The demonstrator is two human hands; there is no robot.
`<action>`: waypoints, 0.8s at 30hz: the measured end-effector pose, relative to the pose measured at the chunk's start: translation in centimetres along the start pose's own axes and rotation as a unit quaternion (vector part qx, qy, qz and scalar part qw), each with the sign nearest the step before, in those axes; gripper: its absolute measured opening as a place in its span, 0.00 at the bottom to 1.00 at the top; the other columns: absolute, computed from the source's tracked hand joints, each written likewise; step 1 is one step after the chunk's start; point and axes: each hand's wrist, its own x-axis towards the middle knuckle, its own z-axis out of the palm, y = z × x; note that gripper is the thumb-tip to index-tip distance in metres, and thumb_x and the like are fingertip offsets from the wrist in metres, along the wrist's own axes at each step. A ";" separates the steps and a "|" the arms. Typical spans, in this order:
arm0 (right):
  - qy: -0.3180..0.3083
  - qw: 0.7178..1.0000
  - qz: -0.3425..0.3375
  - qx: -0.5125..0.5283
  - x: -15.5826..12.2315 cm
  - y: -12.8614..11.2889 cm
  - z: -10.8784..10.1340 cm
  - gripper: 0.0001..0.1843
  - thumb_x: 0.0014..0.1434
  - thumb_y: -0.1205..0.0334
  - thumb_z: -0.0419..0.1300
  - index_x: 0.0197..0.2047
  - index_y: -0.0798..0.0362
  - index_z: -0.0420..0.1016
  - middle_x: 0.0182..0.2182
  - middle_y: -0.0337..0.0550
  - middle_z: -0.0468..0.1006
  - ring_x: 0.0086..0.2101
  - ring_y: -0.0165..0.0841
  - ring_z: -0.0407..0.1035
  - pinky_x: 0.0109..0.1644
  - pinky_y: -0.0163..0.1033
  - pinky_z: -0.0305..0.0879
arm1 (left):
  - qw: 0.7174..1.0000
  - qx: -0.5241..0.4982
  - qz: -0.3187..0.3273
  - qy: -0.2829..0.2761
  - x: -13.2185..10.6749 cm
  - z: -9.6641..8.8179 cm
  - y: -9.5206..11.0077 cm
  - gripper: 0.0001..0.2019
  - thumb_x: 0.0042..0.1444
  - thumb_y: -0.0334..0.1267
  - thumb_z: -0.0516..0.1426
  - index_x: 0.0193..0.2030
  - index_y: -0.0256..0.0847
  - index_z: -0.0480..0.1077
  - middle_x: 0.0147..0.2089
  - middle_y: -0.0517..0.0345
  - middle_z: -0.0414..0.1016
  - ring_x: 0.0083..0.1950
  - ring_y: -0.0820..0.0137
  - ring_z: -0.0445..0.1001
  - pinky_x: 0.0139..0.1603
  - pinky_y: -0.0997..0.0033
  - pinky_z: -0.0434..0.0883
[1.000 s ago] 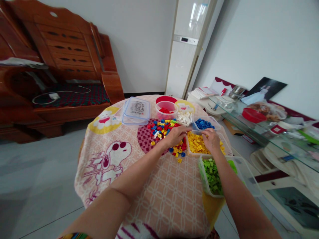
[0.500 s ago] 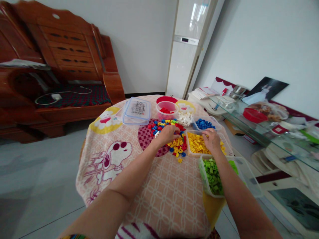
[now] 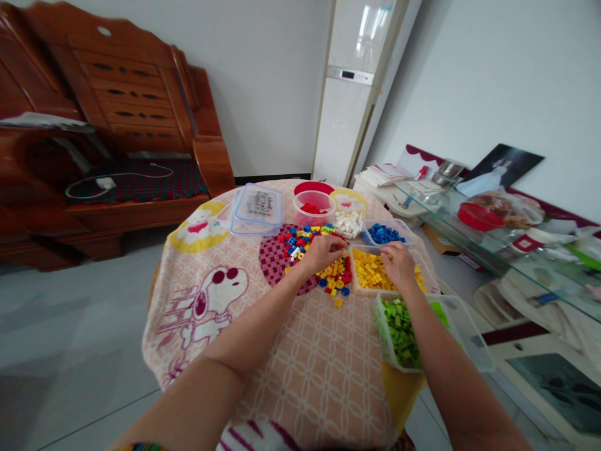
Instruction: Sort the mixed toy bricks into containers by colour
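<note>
reaching over one brick pile (image 3: 336, 270), one yellow-brick tub (image 3: 369, 292): two hands (image 3: 323, 252) (image 3: 399, 264)

Cloth-covered round table (image 3: 323, 363), peach lattice pattern. Middle: loose pile of mixed bricks (image 3: 336, 269), one yellow brick (image 3: 339, 302) just apart on the near side. Far left, clear blue-edged lids (image 3: 260, 210), overlapping. Far side, round tub of red pieces (image 3: 306, 218). Right, far to near: box of blue bricks (image 3: 410, 237), box of yellow bricks (image 3: 364, 290), box of green bricks (image 3: 382, 332).
</note>
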 end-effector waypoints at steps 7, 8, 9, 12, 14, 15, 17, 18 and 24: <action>-0.004 1.000 -0.004 0.008 0.1 0.0 -0.1 0.13 0.59 0.64 0.55 0.38 0.53 0.82 0.43 0.54 0.78 0.45 0.46 0.71 0.53 0.53 0.70 | 0.997 -0.046 0.053 0.005 -0.5 3.2 0.9 0.15 0.55 0.28 0.61 0.50 0.37 0.80 0.46 0.51 0.83 0.41 0.69 0.80 0.46 0.73 0.75; -0.001 1.000 -0.007 0.009 0.1 0.0 -0.1 0.13 0.59 0.64 0.55 0.37 0.53 0.82 0.43 0.53 0.78 0.45 0.46 0.71 0.53 0.52 0.70 | 0.996 -0.056 0.063 0.001 -0.6 3.6 1.0 0.17 0.55 0.27 0.60 0.51 0.38 0.80 0.46 0.51 0.83 0.41 0.70 0.80 0.45 0.73 0.76; 0.003 1.000 -0.011 0.009 0.1 0.1 0.0 0.13 0.58 0.64 0.55 0.37 0.52 0.82 0.42 0.53 0.78 0.44 0.45 0.71 0.53 0.52 0.70 | 0.995 -0.066 0.074 -0.002 -0.7 3.8 1.0 0.18 0.55 0.27 0.60 0.53 0.39 0.79 0.46 0.52 0.83 0.40 0.71 0.80 0.44 0.74 0.76; 0.013 1.000 -0.019 0.009 0.1 0.2 0.1 0.13 0.58 0.64 0.55 0.36 0.52 0.82 0.41 0.51 0.78 0.43 0.43 0.71 0.51 0.50 0.71 | 0.991 -0.085 0.102 -0.002 -0.8 4.1 1.1 0.23 0.55 0.25 0.58 0.57 0.41 0.77 0.48 0.52 0.82 0.41 0.72 0.80 0.44 0.75 0.76; 0.016 1.000 -0.019 0.006 0.1 0.2 0.2 0.12 0.58 0.64 0.55 0.36 0.52 0.82 0.41 0.51 0.78 0.43 0.43 0.71 0.51 0.50 0.71 | 0.991 -0.083 0.108 0.003 -0.7 3.8 1.0 0.24 0.55 0.24 0.57 0.57 0.41 0.76 0.49 0.52 0.82 0.42 0.72 0.80 0.45 0.74 0.76; 0.015 1.000 -0.019 0.004 0.1 0.3 0.2 0.12 0.58 0.64 0.55 0.36 0.52 0.82 0.41 0.52 0.78 0.43 0.44 0.71 0.51 0.50 0.71 | 0.991 -0.075 0.106 0.007 -0.6 3.5 1.0 0.23 0.54 0.24 0.57 0.57 0.40 0.77 0.48 0.51 0.82 0.42 0.71 0.80 0.46 0.74 0.76; 0.016 1.000 -0.017 0.003 0.0 0.3 0.2 0.12 0.58 0.64 0.55 0.36 0.53 0.82 0.42 0.53 0.78 0.44 0.45 0.71 0.52 0.51 0.71 | 0.994 -0.045 0.095 0.020 -0.3 2.6 0.7 0.21 0.54 0.24 0.57 0.54 0.38 0.78 0.48 0.50 0.82 0.44 0.70 0.80 0.48 0.72 0.76; 0.016 1.000 -0.016 0.003 0.0 0.2 0.2 0.13 0.58 0.64 0.55 0.37 0.53 0.82 0.42 0.53 0.78 0.44 0.45 0.72 0.52 0.52 0.71 | 0.996 -0.024 0.086 0.027 -0.2 2.0 0.5 0.19 0.55 0.25 0.58 0.52 0.38 0.79 0.48 0.50 0.83 0.45 0.68 0.80 0.50 0.70 0.76; 0.017 1.000 -0.011 -0.001 0.0 0.2 0.2 0.13 0.59 0.63 0.55 0.36 0.53 0.82 0.42 0.53 0.78 0.44 0.45 0.72 0.53 0.52 0.71 | 0.990 0.131 -0.031 0.050 0.2 -2.5 -1.7 0.14 0.54 0.28 0.58 0.45 0.38 0.82 0.44 0.51 0.84 0.45 0.64 0.80 0.52 0.68 0.74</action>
